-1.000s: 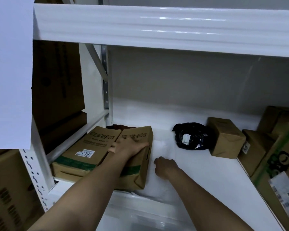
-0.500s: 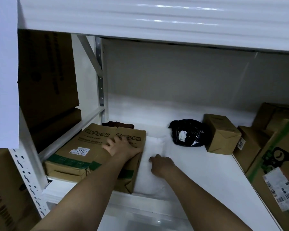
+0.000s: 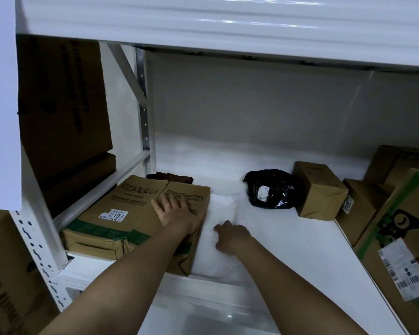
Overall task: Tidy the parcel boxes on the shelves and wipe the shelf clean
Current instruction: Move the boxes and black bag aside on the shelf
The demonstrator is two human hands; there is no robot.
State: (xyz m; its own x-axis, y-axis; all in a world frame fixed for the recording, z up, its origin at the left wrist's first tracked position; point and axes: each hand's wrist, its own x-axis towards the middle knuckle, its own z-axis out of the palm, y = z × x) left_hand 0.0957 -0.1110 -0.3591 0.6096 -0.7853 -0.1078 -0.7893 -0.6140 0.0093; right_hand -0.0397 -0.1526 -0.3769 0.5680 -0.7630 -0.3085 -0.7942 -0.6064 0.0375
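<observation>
Two flat brown parcel boxes lie side by side at the left of the white shelf [image 3: 288,238]: the left box [image 3: 107,221] carries a label reading 2193, the right box [image 3: 186,197] sits against it. My left hand [image 3: 177,211] lies flat with spread fingers on top of the right box. My right hand [image 3: 230,238] presses with curled fingers on a white cloth [image 3: 221,213] spread on the shelf just right of that box.
A black plastic parcel bag [image 3: 271,189] and a small brown box [image 3: 319,189] sit mid-shelf. Larger boxes [image 3: 397,238] stand along the right. A dark item [image 3: 169,177] lies behind the flat boxes. More cartons [image 3: 63,105] fill the neighbouring bay left of the upright.
My left hand slid from gripping the right box's edge to lying flat on its top. The right hand stays on the cloth. The camera moved slightly closer.
</observation>
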